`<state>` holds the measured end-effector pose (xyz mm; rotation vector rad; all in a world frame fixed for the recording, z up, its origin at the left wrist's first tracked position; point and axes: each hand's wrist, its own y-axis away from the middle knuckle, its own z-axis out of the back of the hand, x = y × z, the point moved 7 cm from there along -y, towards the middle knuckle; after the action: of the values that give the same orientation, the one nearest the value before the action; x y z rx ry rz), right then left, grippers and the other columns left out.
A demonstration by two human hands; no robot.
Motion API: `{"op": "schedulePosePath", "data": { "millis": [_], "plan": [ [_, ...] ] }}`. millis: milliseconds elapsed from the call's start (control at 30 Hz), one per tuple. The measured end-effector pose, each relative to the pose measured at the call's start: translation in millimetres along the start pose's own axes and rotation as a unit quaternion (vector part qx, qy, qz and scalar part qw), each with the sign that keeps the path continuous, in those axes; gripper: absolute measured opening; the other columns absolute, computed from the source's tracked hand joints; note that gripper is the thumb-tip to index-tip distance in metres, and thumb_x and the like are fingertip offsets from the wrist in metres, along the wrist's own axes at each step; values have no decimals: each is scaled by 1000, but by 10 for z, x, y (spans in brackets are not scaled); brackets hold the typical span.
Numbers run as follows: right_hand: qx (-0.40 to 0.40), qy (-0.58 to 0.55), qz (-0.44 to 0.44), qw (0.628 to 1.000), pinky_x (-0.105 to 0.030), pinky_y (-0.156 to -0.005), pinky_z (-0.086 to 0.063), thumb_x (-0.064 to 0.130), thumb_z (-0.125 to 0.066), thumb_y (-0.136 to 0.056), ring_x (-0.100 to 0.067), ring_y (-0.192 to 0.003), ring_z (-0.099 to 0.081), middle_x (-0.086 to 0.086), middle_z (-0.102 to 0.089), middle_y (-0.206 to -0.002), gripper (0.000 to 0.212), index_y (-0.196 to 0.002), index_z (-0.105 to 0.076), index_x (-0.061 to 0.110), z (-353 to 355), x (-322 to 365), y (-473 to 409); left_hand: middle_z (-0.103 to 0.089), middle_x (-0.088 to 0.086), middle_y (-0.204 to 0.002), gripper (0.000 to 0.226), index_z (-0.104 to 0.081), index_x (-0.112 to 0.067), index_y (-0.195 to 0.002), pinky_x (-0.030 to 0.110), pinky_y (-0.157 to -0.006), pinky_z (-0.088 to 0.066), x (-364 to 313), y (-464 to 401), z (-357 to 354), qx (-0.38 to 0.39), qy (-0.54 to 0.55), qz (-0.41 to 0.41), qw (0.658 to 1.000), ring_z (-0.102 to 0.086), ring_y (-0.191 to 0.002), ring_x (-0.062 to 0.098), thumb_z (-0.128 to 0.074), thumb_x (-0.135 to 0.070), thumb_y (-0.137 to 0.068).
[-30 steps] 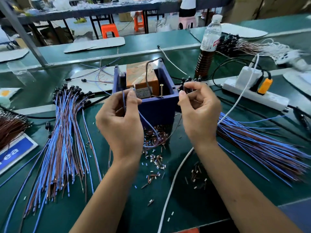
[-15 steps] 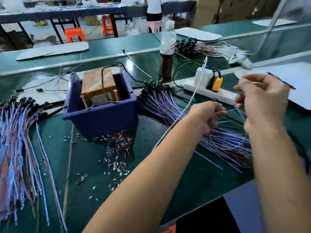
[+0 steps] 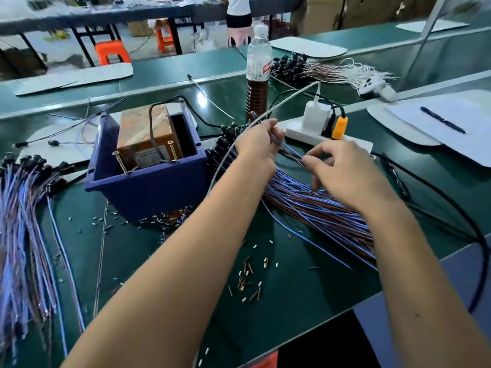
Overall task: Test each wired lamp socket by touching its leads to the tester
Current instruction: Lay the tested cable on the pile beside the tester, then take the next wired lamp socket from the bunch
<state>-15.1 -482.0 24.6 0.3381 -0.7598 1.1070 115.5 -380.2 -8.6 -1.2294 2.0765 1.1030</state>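
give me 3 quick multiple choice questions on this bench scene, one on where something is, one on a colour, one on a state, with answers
1. Where does the pen lie?
A. on the white sheet at the right
B. inside the blue bin
C. among the left wire bundle

2. What colour is the plug in the power strip?
A. green
B. orange-yellow
C. pink

3. What is the left hand doing?
A. resting flat
B. gripping wires
C. lifting the bottle

Answers: 1 A, it lies on the paper; 2 B, orange-yellow body beside the white adapter; 3 B, fingers curl round leads from the right wire bundle.
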Motion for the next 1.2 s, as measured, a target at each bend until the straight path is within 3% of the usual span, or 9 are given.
{"op": "schedulePosePath", "data": {
  "millis": [100, 233, 367, 467, 700, 867, 1000, 1100, 1200],
  "plan": [
    [20, 65, 15, 998, -32, -56, -43, 42, -53, -106, -6, -49, -59, 1, -70, -59, 34, -85, -72, 23, 121, 118, 39, -63, 10, -79, 8, -70, 5, -102, 20, -51, -52, -248, -63, 166, -48, -80, -54, 994, -54, -58, 15, -65, -1, -98],
    [55, 153, 23, 986, -35, -68, -51, 34, -56, -106, -24, -68, -64, -1, -65, -63, 29, -80, -67, 26, 168, 168, 80, -63, 5, -67, 14, -73, 0, -105, 19, -52, -47, -440, -129, 411, -116, -206, -119, 964, -52, -42, 10, -72, -11, -96],
    [80, 237, 4, 968, -39, -79, -53, 33, -55, -106, -27, -87, -65, -3, -71, -84, 18, -92, -55, 23, -48, 132, -2, -60, -2, -44, 32, -58, -10, -68, 24, -57, -54, -470, -132, 495, -141, -325, -204, 913, -66, -45, 14, -74, -19, -95],
    [41, 250, -12, 967, -36, -79, -51, 35, -70, -97, -31, -93, -65, -7, -72, -93, 19, -85, -61, 24, -226, 88, -39, -74, 11, -68, 38, -63, -5, -74, 41, -73, -64, -436, -128, 489, -139, -436, -220, 861, -77, -73, 27, -81, -35, -89],
    [-45, 182, -22, 982, -33, -78, -51, 35, -85, -83, -28, -93, -67, -2, -72, -90, 20, -89, -70, 24, -270, 40, -34, -72, 10, -63, 41, -68, -4, -78, 37, -65, -64, -351, 76, 421, -65, -610, -205, 763, -74, -61, 26, -74, -43, -91],
    [-203, 48, 113, 971, -33, -71, -54, 18, -72, -88, -21, -71, -67, 7, -67, -71, 6, -84, -69, 21, -170, 621, 106, -74, 10, -63, 31, -70, 3, -85, 18, -37, -41, -260, 456, 692, 56, -596, -82, 797, -57, -36, 12, -65, -24, -98],
    [-200, -44, 253, 946, -34, -65, -53, 16, -71, -90, -12, -63, -62, 8, -67, -70, 7, -84, -69, 18, -436, 1271, 393, -70, 6, -61, 28, -71, 2, -85, 15, -34, -29, -381, 870, 1116, 141, -590, -4, 795, -47, -35, 8, -57, -17, -101],
    [-133, -68, 327, 933, -38, -66, -55, 17, -71, -92, -16, -65, -65, 5, -70, -73, 5, -87, -70, 16, -836, 1725, 622, -66, 6, -56, 28, -66, -5, -70, 14, -35, -26, -690, 1097, 1582, 104, -593, -5, 798, -43, -34, 9, -52, -4, -95],
    [-29, -59, 358, 931, -40, -68, -56, 19, -72, -92, -21, -70, -66, 1, -71, -77, 4, -89, -70, 17, -1348, 2108, 767, -58, 3, -43, 35, -59, -7, -53, 13, -37, -30, -1170, 1187, 2186, -44, -627, -33, 777, -45, -31, 11, -52, 3, -86]
  ]
}}
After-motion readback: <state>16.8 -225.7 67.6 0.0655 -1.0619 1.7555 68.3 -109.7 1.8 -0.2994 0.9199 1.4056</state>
